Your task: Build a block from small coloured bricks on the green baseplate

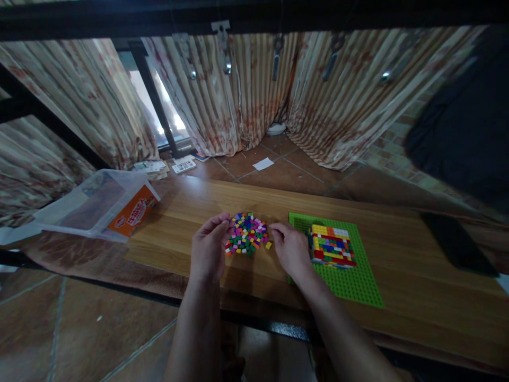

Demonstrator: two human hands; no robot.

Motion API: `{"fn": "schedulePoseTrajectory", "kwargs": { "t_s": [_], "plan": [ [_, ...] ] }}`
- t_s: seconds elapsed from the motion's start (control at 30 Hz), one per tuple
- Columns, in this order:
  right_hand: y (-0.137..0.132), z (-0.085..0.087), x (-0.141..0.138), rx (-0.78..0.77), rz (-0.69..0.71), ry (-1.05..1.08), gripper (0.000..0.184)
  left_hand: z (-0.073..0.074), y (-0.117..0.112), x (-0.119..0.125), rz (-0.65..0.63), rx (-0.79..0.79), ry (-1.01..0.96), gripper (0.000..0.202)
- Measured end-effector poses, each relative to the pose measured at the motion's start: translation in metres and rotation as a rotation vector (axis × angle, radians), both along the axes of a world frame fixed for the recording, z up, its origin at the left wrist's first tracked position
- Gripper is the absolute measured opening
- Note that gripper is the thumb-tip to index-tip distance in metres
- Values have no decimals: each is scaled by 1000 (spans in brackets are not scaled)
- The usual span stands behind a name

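Note:
A heap of small building bricks (247, 233) in many colours lies on the wooden board, between my two hands. At its left edge is my left hand (207, 246), thumb and forefinger closed together; whatever they may hold is too small to make out. My right hand (293, 250) is closed at the heap's right edge, its fingertips beside the bricks, and I cannot see what is in them. A single yellow brick (268, 245) lies just below those fingertips. Right of this hand, a blocky multicoloured brick structure (332, 245) stands on a green baseplate (360, 284).
A clear plastic box (93, 204) with an orange label stands at the board's left end. Toward the right end lies a dark flat object (457, 241). Striped curtains (254, 90) hang behind the wooden board (175, 212), and a dark shape fills the upper right.

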State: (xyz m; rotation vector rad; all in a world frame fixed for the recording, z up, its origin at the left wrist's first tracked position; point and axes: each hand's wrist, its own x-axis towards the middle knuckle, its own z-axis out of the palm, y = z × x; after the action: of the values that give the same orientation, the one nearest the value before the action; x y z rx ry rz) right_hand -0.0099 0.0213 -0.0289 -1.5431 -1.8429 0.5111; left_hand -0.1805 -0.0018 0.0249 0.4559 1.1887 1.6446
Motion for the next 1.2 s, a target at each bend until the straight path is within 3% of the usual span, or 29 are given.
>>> {"fn": "schedulePoseTrajectory", "kwargs": {
  "t_s": [0.13,0.3,0.6,1.03,1.2],
  "plan": [
    [9,-4,-4,11,135,-1,31,1,-1,0,-22,-8,7,25],
    [13,-1,-3,-39,206,-68,34,2,-1,-1,-23,-16,-3,25],
    [13,6,-2,-115,172,-153,23,1,-1,3,-77,-32,32,29],
    [12,1,1,-81,152,-138,24,-2,-2,5,-74,-56,141,27],
    [6,12,4,-17,145,-117,22,-2,-1,10,-112,-59,165,31]
  ]
}}
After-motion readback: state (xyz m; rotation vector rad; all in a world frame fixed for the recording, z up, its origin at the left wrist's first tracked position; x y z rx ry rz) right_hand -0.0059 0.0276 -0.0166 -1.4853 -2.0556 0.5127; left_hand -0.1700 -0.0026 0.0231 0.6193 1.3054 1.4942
